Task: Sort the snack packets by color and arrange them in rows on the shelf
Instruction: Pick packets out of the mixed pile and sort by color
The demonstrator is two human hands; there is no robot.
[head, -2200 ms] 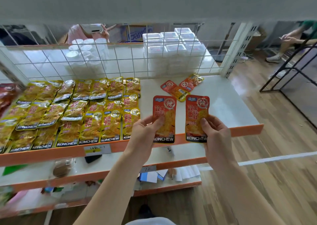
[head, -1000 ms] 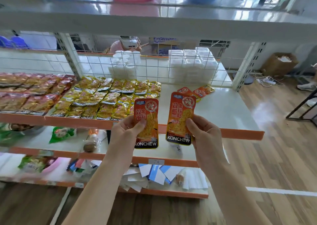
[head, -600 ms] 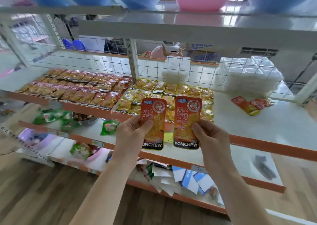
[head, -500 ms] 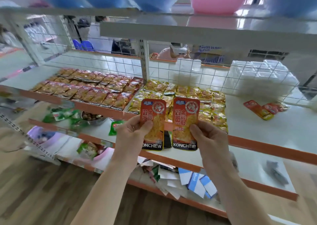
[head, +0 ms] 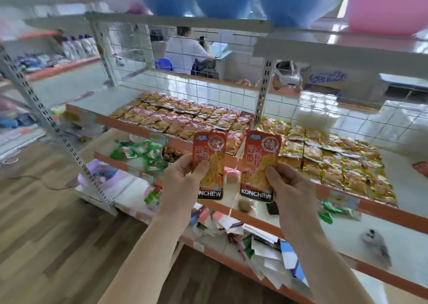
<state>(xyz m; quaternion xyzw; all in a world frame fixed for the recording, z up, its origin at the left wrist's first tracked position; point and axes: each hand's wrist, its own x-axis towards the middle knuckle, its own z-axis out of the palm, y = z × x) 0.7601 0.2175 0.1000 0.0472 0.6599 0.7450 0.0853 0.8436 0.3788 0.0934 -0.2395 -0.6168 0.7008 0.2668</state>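
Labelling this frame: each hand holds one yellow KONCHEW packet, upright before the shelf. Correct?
Colour is wrong. Head view: the left hand and right hand each hold one red KONCHEW packet, upright before the shelf; the yellow packets lie on it.

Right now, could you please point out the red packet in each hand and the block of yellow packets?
left red packet (head: 211,152): head view, middle of its printed front.
right red packet (head: 259,153): head view, middle of its printed front.
yellow packets (head: 333,157): head view, a packet near the block's middle.
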